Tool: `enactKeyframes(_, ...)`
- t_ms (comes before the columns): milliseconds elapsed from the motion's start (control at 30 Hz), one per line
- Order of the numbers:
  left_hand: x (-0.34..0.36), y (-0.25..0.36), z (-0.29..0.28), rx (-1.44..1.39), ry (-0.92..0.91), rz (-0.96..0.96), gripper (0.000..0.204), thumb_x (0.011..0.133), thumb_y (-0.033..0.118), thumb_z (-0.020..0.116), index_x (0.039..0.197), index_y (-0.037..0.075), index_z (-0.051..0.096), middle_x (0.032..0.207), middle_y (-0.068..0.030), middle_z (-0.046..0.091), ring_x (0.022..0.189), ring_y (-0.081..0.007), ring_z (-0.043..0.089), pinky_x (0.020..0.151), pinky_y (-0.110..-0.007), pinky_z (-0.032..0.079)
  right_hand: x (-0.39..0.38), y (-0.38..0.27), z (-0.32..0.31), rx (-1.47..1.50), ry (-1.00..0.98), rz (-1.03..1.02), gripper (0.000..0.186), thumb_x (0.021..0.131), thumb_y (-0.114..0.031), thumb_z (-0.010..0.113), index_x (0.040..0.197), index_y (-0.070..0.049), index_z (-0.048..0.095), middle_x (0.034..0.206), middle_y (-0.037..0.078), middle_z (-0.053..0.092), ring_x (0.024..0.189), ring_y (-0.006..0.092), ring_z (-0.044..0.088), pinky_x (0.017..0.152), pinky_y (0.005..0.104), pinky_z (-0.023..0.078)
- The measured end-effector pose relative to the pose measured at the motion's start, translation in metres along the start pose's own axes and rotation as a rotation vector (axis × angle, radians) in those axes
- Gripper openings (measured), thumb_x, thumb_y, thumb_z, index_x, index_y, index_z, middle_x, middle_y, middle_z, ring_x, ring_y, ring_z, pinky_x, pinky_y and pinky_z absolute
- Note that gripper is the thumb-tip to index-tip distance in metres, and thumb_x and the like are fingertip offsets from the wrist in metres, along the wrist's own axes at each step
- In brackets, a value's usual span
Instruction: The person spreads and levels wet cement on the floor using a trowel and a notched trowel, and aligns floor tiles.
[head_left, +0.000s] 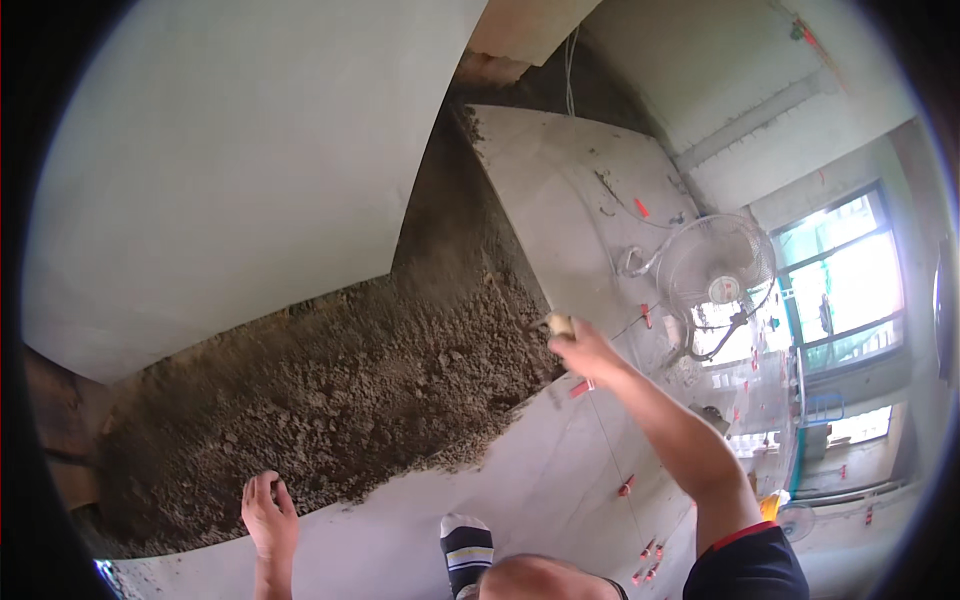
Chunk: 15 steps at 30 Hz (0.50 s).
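Note:
A bed of coarse brown mortar [380, 385] runs between large pale tiles, its surface rough and crumbly. At its right end my right hand [585, 348] is closed round the pale handle of a trowel [561, 325]. The trowel's blade is blurred and hard to make out against the mortar. My left hand [270, 512] hovers at the near left edge of the mortar, fingers loosely bent and thumb apart, with nothing plainly in it. A large smooth tile [230, 190] borders the mortar on the far left. Another tile [545, 185] borders it on the far right.
My foot in a striped sock [467, 550] rests on the near tile [390, 545]. Red tile clips [626, 486] stand along the joints at right. A round fan [716, 262] stands on the tiled floor, with a bright window [845, 270] behind it. Cables [570, 75] hang at the back.

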<state>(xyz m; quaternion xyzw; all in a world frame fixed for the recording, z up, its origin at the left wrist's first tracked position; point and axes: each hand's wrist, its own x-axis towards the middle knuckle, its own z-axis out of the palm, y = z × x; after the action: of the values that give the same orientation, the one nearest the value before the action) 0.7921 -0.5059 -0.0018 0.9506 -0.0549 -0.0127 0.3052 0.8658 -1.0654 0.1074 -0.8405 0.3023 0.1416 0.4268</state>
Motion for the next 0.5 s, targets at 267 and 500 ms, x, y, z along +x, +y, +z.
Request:
enactKeyframes(267,0.006,0.016,0.003,0.069,-0.019,0.030,0.014,0.089,0.003,0.058,0.103,0.003,0.057,0.093,-0.0180,0.059,0.088,-0.0398,0.057,0.077,-0.049,0.046,0.100,-0.053,-0.062,-0.248,0.042,0.251,0.054,0.094,-0.054,0.061,0.090,-0.001,0.061,0.067,0.005,0.053,0.049,0.0143,0.045,0.044,0.0341,0.037)
enactKeyframes(500,0.013,0.023,0.000,0.073,-0.012,0.030,0.019,0.091,0.002,0.057,0.110,0.001,0.058,0.096,-0.0186,0.060,0.088,-0.0397,0.059,0.077,-0.047,0.047,0.082,-0.011,-0.093,-0.526,-0.038,0.305,0.066,0.091,-0.063,0.059,0.098,0.002,0.062,0.066,0.004,0.051,0.049,0.0140,0.046,0.046,0.0325,0.040)
